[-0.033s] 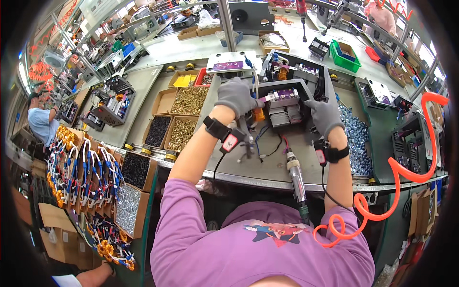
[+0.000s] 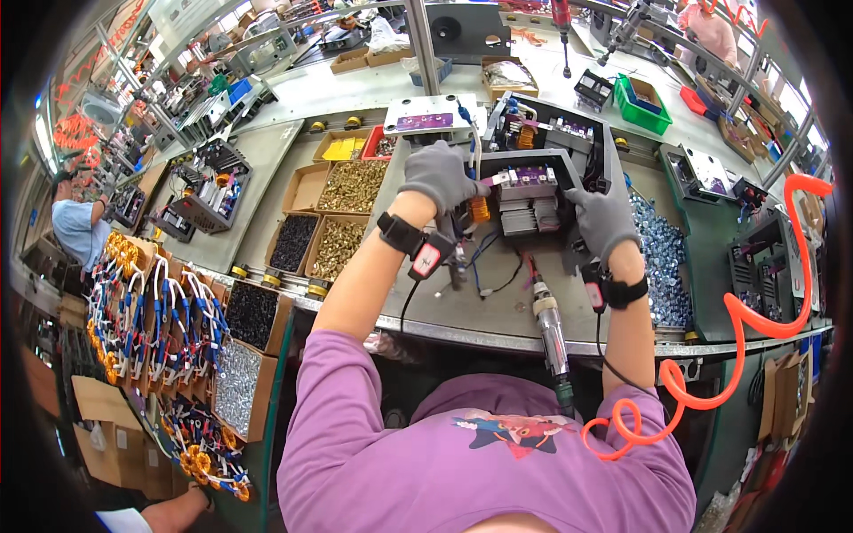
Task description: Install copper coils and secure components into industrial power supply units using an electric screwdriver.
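The grey-gloved left hand [image 2: 438,178] is beside an open, dark-grey, box-shaped housing [image 2: 563,167]; the grey-gloved right hand [image 2: 603,218] is at its right side; neither hand's grip is discernible.

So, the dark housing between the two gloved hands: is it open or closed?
The housing is open: no cover hides its inside, where a purple part and grey fins are visible.

There are two gloved hands [image 2: 440,176]. One power screwdriver [image 2: 552,336] lies across the workbench's [image 2: 426,306] front edge. Two boxes [image 2: 330,214] contain brass-coloured fasteners [image 2: 352,187].
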A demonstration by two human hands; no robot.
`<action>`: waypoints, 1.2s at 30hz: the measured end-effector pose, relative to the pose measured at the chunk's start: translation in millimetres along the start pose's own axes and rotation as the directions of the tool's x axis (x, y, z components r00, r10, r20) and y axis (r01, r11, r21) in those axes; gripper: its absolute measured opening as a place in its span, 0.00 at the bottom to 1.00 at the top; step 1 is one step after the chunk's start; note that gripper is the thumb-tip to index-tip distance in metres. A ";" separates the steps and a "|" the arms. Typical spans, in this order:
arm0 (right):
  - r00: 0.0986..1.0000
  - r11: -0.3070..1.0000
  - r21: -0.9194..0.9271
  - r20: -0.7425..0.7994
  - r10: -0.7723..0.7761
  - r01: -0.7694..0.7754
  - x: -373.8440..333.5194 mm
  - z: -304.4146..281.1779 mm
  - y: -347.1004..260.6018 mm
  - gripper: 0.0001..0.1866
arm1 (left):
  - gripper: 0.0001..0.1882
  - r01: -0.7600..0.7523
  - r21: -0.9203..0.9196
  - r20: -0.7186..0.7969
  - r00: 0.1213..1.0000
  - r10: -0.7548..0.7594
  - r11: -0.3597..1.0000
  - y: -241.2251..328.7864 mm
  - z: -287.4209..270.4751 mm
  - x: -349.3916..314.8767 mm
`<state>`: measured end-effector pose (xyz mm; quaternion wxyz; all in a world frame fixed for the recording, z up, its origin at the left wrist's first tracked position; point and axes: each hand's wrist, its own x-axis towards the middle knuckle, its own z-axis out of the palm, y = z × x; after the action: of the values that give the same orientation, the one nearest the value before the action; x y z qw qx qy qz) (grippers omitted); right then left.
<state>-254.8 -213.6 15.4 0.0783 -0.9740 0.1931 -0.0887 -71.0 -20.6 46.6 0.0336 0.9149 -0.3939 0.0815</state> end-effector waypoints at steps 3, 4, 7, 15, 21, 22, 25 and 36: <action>0.989 0.994 0.098 -0.129 0.065 -0.053 -18.2 8.0 -10.9 0.18 | 0.35 -0.016 -0.037 0.126 0.992 0.021 0.999 -3.2 -0.6 15.8; 0.984 0.989 0.151 -0.175 0.038 -0.011 -29.4 8.3 -8.5 0.18 | 0.35 -0.002 -0.030 0.146 0.989 0.006 1.000 -3.6 1.8 17.1; 0.839 0.911 0.353 -0.544 0.015 0.212 -69.9 24.5 -3.5 0.19 | 0.34 -0.020 -0.063 0.025 0.999 0.022 0.998 -9.5 9.3 15.9; 0.943 0.978 0.105 -0.303 -0.141 0.180 -192.4 86.9 8.5 0.28 | 0.22 0.059 -0.841 -0.140 0.937 -0.321 0.539 -52.6 -6.2 -0.5; 0.901 0.908 0.182 -0.302 -0.313 0.376 -184.4 86.2 9.1 0.32 | 0.23 -0.050 -0.559 -0.049 0.998 0.027 0.828 -17.7 -23.7 -16.1; 0.892 0.904 0.137 -0.274 -0.359 0.406 -183.5 84.7 8.3 0.30 | 0.25 -0.058 -0.488 -0.009 0.998 0.062 0.871 -12.0 -26.2 -17.5; 0.866 0.837 0.242 -0.238 -0.439 0.491 -184.7 86.6 3.7 0.29 | 0.29 -0.038 -0.135 0.065 0.997 0.048 0.990 0.6 -29.0 -16.0; 0.911 0.483 0.781 -0.403 -0.094 0.395 -155.1 91.2 -3.8 0.33 | 0.35 -0.073 0.052 0.140 0.988 0.065 0.996 -1.1 2.6 14.3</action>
<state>-376.0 -138.9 -94.7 0.4985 -0.8012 -0.0082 -0.3311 -60.2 -30.3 46.6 -0.0226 0.9048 -0.4242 0.0304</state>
